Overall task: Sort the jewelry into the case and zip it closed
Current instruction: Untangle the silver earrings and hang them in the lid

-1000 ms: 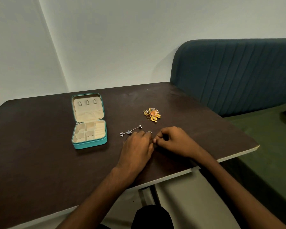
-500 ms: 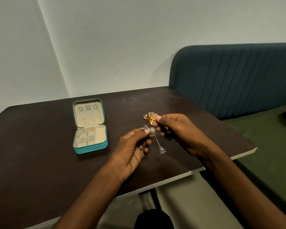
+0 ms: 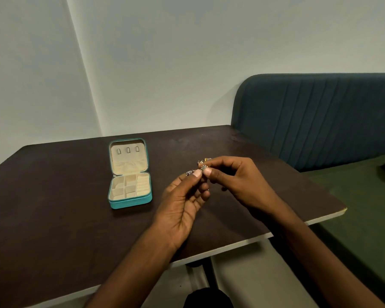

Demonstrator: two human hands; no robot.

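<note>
- Head view is showing both hands raised over the dark brown table (image 3: pixel 53 207), meeting fingertip to fingertip above its right half.
- The left hand (image 3: pixel 182 203) is turning palm-up, its thumb and forefinger pinching a small silver jewelry piece (image 3: pixel 189 173); the other fingers are curling loosely beneath.
- The right hand (image 3: pixel 236 183) is reaching in from the right, knuckles up, its thumb and forefinger pinching the other end of the same silver piece, where a small ornate bead (image 3: pixel 203 167) is showing between the two thumbnails.
- How the two visible silver bits are joining is being hidden by the fingers, so the piece's full shape cannot be told.
- A gold-coloured jewelry cluster (image 3: pixel 203 161) is peeking out just behind the right hand's fingertips; whether it is lying on the table or touching the fingers cannot be told.
- The teal jewelry case (image 3: pixel 129 202) is sitting open on the table to the left of the hands, well apart from them, with its lid (image 3: pixel 128 157) lying back away from the person.
- The lid's cream lining is showing three small hooks and a gathered pocket; the base is showing cream compartments and a ridged ring section on its right side.
- A dark blue padded bench back (image 3: pixel 320 116) is standing beyond the table's right edge, with a green seat (image 3: pixel 365 207) below it.
</note>
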